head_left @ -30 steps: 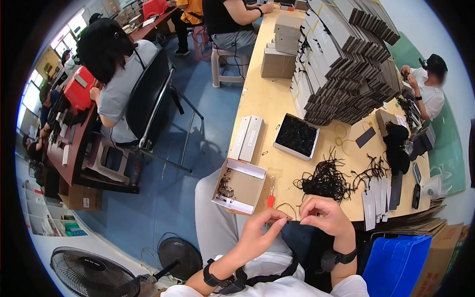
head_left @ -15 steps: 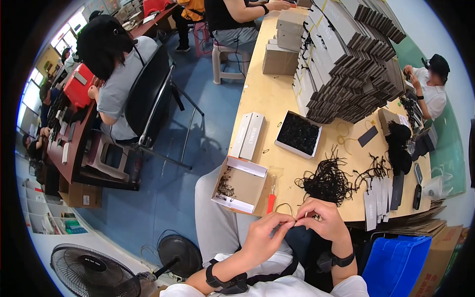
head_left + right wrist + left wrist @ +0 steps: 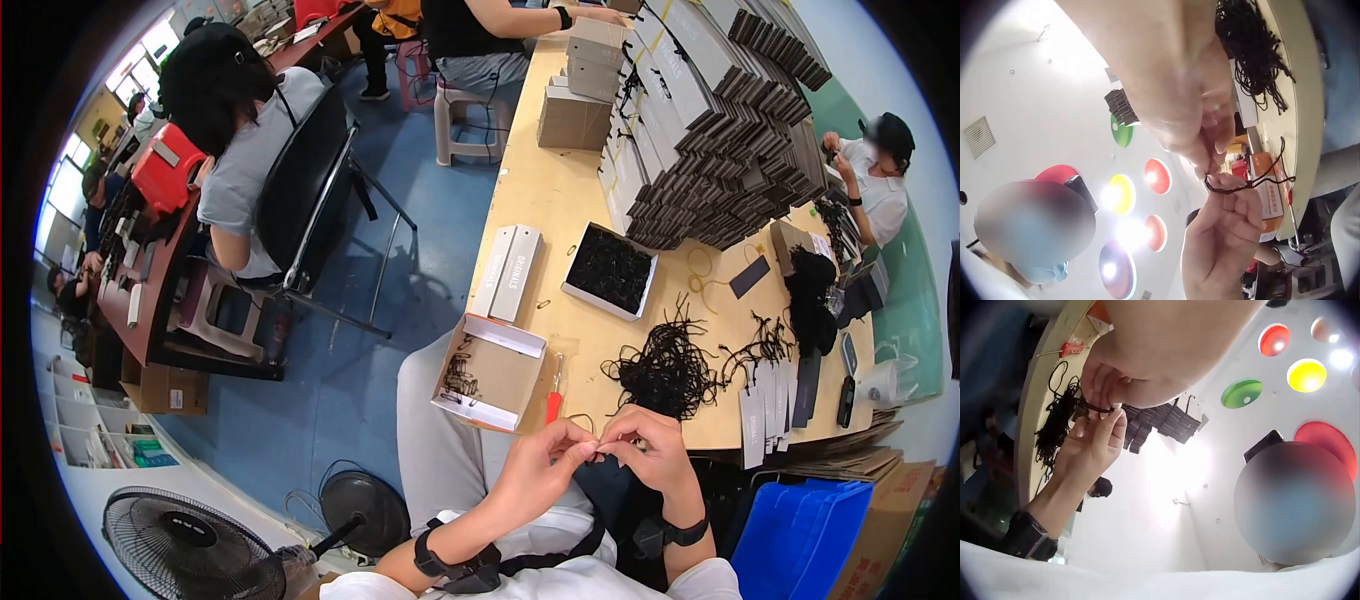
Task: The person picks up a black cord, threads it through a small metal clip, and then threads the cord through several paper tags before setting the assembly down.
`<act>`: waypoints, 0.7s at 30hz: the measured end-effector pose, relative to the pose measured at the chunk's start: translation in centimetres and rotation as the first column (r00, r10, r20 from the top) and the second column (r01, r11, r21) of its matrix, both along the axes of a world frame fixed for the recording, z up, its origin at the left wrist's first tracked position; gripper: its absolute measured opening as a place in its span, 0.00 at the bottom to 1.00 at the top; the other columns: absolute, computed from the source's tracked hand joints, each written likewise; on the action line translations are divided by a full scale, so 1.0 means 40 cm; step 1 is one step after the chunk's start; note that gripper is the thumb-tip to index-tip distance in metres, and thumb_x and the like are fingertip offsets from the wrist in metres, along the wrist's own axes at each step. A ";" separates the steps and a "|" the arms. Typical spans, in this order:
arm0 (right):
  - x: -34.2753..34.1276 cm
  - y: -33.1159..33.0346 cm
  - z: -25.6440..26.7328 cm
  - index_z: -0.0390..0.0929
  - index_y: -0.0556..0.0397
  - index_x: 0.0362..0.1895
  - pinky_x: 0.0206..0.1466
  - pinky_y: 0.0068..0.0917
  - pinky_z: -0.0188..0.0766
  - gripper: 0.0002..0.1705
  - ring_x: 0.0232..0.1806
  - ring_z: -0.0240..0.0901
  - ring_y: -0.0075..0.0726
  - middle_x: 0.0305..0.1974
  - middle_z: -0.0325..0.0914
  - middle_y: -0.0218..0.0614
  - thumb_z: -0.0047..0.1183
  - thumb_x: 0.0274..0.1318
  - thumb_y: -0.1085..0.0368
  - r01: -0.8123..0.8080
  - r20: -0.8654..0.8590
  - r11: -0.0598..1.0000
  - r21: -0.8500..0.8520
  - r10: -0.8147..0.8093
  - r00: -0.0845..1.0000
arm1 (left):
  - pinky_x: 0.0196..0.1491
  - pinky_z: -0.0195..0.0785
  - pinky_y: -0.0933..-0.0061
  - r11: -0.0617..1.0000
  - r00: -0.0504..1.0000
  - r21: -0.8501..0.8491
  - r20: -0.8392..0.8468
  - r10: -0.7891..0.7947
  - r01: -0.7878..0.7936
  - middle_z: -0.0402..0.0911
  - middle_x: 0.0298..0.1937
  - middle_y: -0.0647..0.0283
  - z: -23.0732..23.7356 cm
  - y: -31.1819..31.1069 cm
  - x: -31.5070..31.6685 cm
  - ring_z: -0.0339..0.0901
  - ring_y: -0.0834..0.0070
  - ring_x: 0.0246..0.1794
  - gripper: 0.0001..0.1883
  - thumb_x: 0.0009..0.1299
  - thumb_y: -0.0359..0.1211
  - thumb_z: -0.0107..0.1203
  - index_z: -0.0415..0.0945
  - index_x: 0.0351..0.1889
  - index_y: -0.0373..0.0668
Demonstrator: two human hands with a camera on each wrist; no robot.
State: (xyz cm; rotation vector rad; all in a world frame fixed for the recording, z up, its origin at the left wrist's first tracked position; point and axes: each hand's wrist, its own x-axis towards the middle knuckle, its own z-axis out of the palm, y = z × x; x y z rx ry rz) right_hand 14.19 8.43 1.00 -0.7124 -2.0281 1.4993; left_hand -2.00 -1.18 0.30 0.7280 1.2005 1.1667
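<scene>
In front of the lap, my left hand point(image 3: 545, 470) and right hand point(image 3: 648, 452) meet at their fingertips. Between thumb and forefinger, each hand pinches a thin black cord point(image 3: 1235, 189). A loop of this cord hangs beyond the left fingers in the right wrist view, with its ends hidden in the pinches. Just past the hands on the table lies a tangled pile of black cords point(image 3: 660, 370). Left of it are a tool with a red handle point(image 3: 553, 405) and an open white box point(image 3: 510, 385) with several small pins along one side.
A second white box point(image 3: 575, 287) holds black bits. Grey printed tags point(image 3: 765, 400) with cords lie at right, and tall stacks of grey card point(image 3: 690, 150) stand behind. Below right is a blue bin point(image 3: 805, 530); a fan point(image 3: 190, 545) stands at lower left. Other people sit nearby.
My hands, slightly apart a second ago, have come together at the fingertips. The cord's pinched part now lies between them. The head view has shifted slightly.
</scene>
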 end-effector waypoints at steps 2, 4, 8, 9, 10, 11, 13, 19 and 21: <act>0.002 0.000 -0.005 0.76 0.59 0.32 0.30 0.20 0.71 0.04 0.30 0.74 0.27 0.31 0.77 0.37 0.59 0.51 0.75 -0.009 0.010 1.000 -0.019 0.009 1.000 | 0.48 0.71 0.75 1.000 1.000 0.009 0.001 -0.003 0.003 0.80 0.38 0.59 0.000 0.002 0.001 0.78 0.76 0.40 0.07 0.72 0.27 0.50 0.73 0.40 0.30; 0.003 0.002 -0.010 0.74 0.59 0.33 0.30 0.20 0.71 0.05 0.31 0.72 0.27 0.32 0.74 0.36 0.58 0.54 0.73 0.015 -0.019 0.993 -0.116 -0.017 1.000 | 0.48 0.70 0.75 1.000 0.993 0.027 0.121 -0.001 -0.003 0.78 0.38 0.62 0.007 0.010 0.003 0.77 0.77 0.41 0.07 0.73 0.27 0.49 0.71 0.43 0.32; -0.001 0.003 -0.009 0.73 0.59 0.34 0.30 0.19 0.71 0.05 0.33 0.70 0.24 0.33 0.71 0.34 0.56 0.56 0.73 0.047 -0.028 0.990 -0.136 -0.051 0.998 | 0.47 0.70 0.77 0.994 0.957 0.102 0.292 0.003 -0.034 0.76 0.38 0.64 -0.020 0.019 0.016 0.75 0.80 0.42 0.09 0.73 0.29 0.49 0.69 0.47 0.33; -0.001 0.002 -0.007 0.72 0.59 0.34 0.31 0.19 0.70 0.05 0.33 0.69 0.23 0.33 0.70 0.33 0.55 0.57 0.73 0.077 -0.036 0.980 -0.185 -0.085 0.996 | 0.47 0.68 0.78 0.990 0.968 0.126 0.249 0.026 -0.059 0.74 0.38 0.65 -0.017 0.023 0.017 0.74 0.80 0.41 0.10 0.73 0.29 0.49 0.68 0.48 0.34; -0.001 0.002 -0.005 0.71 0.59 0.34 0.32 0.18 0.70 0.04 0.33 0.68 0.22 0.33 0.69 0.32 0.54 0.57 0.73 0.106 -0.043 0.966 -0.234 -0.119 0.992 | 0.47 0.66 0.78 0.985 0.977 0.151 0.206 0.050 -0.083 0.73 0.37 0.66 -0.014 0.027 0.017 0.73 0.80 0.41 0.10 0.73 0.28 0.50 0.68 0.49 0.35; -0.001 0.001 -0.007 0.71 0.59 0.34 0.32 0.18 0.70 0.04 0.33 0.68 0.22 0.33 0.69 0.32 0.54 0.57 0.73 0.108 -0.042 0.966 -0.235 -0.121 0.992 | 0.47 0.66 0.78 0.985 0.977 0.151 0.206 0.049 -0.081 0.73 0.37 0.66 -0.007 0.030 0.014 0.73 0.80 0.41 0.10 0.73 0.28 0.50 0.68 0.49 0.35; -0.001 0.002 -0.010 0.70 0.59 0.36 0.34 0.17 0.68 0.04 0.33 0.66 0.20 0.33 0.67 0.30 0.53 0.58 0.74 0.178 -0.091 0.923 -0.341 -0.221 0.971 | 0.45 0.66 0.81 0.988 0.987 0.106 0.128 0.098 -0.111 0.73 0.36 0.67 0.010 0.036 0.003 0.72 0.82 0.40 0.10 0.71 0.29 0.52 0.68 0.48 0.35; -0.010 0.000 -0.018 0.69 0.59 0.37 0.34 0.15 0.65 0.05 0.33 0.65 0.17 0.33 0.66 0.28 0.52 0.59 0.74 0.246 -0.082 0.876 -0.416 -0.305 0.949 | 0.31 0.63 0.87 0.986 0.918 0.107 -0.365 0.156 -0.125 0.74 0.29 0.70 0.012 0.034 -0.012 0.70 0.88 0.30 0.07 0.69 0.30 0.56 0.74 0.40 0.34; -0.013 -0.002 -0.023 0.69 0.58 0.37 0.34 0.15 0.65 0.04 0.33 0.65 0.17 0.33 0.66 0.27 0.52 0.59 0.74 0.255 -0.059 0.874 -0.413 -0.305 0.950 | 0.28 0.60 0.88 0.988 0.935 0.104 -0.324 0.143 -0.115 0.75 0.29 0.70 0.011 0.031 -0.018 0.68 0.89 0.28 0.07 0.69 0.30 0.57 0.75 0.37 0.34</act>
